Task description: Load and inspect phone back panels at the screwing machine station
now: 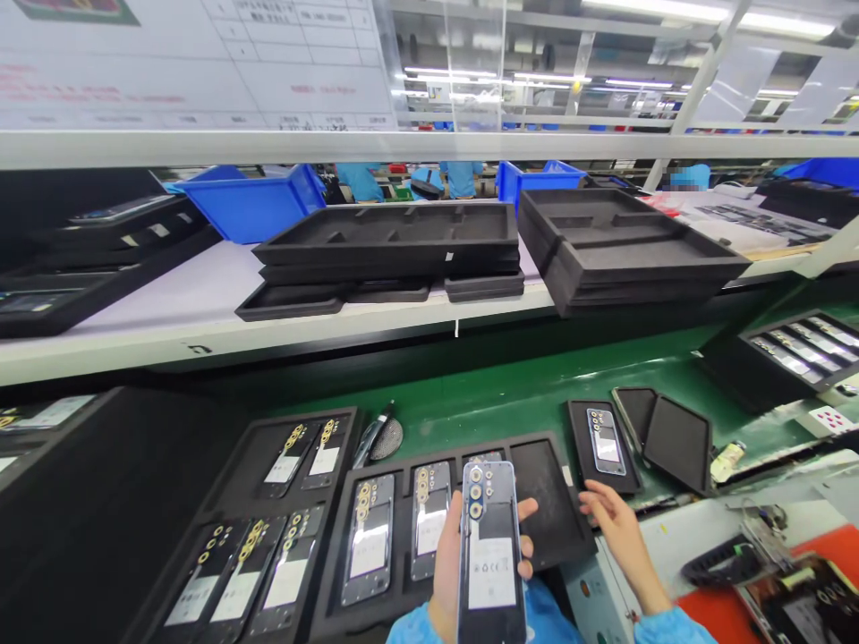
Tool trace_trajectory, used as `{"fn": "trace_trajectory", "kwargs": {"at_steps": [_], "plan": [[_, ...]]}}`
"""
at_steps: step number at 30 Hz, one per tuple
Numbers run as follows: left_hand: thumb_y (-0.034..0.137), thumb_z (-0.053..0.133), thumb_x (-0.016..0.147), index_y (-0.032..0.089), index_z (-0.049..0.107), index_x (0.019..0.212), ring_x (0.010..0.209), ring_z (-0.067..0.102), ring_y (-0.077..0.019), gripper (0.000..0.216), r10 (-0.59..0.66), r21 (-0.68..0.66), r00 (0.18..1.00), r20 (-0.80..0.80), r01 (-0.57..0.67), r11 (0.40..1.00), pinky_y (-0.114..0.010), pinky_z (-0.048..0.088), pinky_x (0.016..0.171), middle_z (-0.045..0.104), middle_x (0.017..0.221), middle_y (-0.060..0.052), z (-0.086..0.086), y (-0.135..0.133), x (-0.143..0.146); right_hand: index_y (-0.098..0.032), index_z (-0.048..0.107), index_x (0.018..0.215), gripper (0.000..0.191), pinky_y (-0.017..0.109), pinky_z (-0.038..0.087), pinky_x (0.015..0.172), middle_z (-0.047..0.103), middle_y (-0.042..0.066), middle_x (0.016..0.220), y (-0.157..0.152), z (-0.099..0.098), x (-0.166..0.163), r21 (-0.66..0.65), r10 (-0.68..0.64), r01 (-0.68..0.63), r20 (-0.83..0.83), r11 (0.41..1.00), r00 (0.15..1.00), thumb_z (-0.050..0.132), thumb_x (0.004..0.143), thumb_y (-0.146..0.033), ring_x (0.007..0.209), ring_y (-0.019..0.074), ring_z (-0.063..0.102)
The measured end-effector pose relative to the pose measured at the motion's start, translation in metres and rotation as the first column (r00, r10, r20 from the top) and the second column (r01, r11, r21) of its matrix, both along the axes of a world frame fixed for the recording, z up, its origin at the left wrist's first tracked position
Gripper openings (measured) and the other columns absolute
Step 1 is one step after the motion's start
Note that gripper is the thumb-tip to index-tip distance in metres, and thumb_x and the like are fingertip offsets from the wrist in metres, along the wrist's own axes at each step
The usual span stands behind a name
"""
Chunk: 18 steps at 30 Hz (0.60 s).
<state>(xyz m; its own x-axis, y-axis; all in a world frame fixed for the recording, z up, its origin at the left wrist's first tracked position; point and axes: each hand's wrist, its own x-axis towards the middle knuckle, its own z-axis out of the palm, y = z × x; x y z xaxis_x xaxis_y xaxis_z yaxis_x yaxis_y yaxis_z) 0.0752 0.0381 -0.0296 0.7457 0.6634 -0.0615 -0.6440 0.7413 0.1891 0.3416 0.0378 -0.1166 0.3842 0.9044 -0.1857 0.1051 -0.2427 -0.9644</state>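
Observation:
A smartphone without its back cover (489, 528) is in my left hand (446, 572), its rear side facing me. The thumb lies along one side of it and the fingertips show at the other. Gold camera rings and a white label are visible on it. Under it lies a black foam tray (550, 501) with similar open-backed phones (369, 537) in its slots. My right hand (614, 523) is empty, fingers apart, by the tray's right edge; whether it touches cannot be told. Just beyond it, a single phone (606, 440) rests in a small black tray (581, 420).
Another foam tray with several phones (282, 572) lies to the left. Stacked black trays (395, 237) and a blue bin (248, 201) stand on the shelf above. At right are two leaning small trays (677, 443) and a red mat (718, 604) with parts.

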Motion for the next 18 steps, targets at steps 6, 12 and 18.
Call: {"fn": "trace_trajectory", "kwargs": {"at_steps": [6, 12, 18], "plan": [[0.072, 0.044, 0.085, 0.009, 0.058, 0.131, 0.093, 0.070, -0.0251, 0.080, 0.070, -0.087, 0.994, -0.088, -0.077, 0.993, -0.032, 0.053, 0.081, 0.072, 0.114, -0.017, 0.005, 0.003, 0.005, -0.014, 0.068, 0.099, 0.063, 0.032, 0.054, 0.065, 0.071, 0.008, 0.074, -0.053, 0.053, -0.100, 0.103, 0.676, -0.697, -0.378, 0.710, 0.632, 0.056, 0.080, -0.072, 0.067, 0.0203, 0.068], [0.049, 0.065, 0.084, 0.027, 0.045, 0.143, 0.109, 0.065, -0.0262, 0.066, 0.415, 0.070, 0.780, -0.469, -0.436, 0.897, -0.038, 0.050, 0.092, 0.063, 0.132, -0.009, 0.008, 0.007, 0.017, -0.017, 0.069, 0.105, 0.026, 0.027, 0.057, 0.068, 0.072, 0.009, 0.084, -0.063, 0.066, -0.112, 0.382, 0.163, -0.385, 0.500, 0.840, 0.850, 0.052, 0.095, -0.033, 0.076, 0.0198, 0.069], [0.078, 0.053, 0.075, 0.010, 0.055, 0.135, 0.084, 0.071, -0.0236, 0.090, 0.203, 0.034, 0.947, -0.248, -0.200, 0.979, -0.031, 0.053, 0.078, 0.071, 0.114, -0.019, 0.016, 0.002, 0.011, -0.017, 0.068, 0.090, 0.023, 0.027, 0.050, 0.051, 0.069, 0.005, 0.070, -0.051, 0.126, -0.124, 0.559, -0.250, -0.679, 0.826, 0.476, 0.505, 0.046, 0.095, -0.019, 0.056, 0.0149, 0.061]]}}
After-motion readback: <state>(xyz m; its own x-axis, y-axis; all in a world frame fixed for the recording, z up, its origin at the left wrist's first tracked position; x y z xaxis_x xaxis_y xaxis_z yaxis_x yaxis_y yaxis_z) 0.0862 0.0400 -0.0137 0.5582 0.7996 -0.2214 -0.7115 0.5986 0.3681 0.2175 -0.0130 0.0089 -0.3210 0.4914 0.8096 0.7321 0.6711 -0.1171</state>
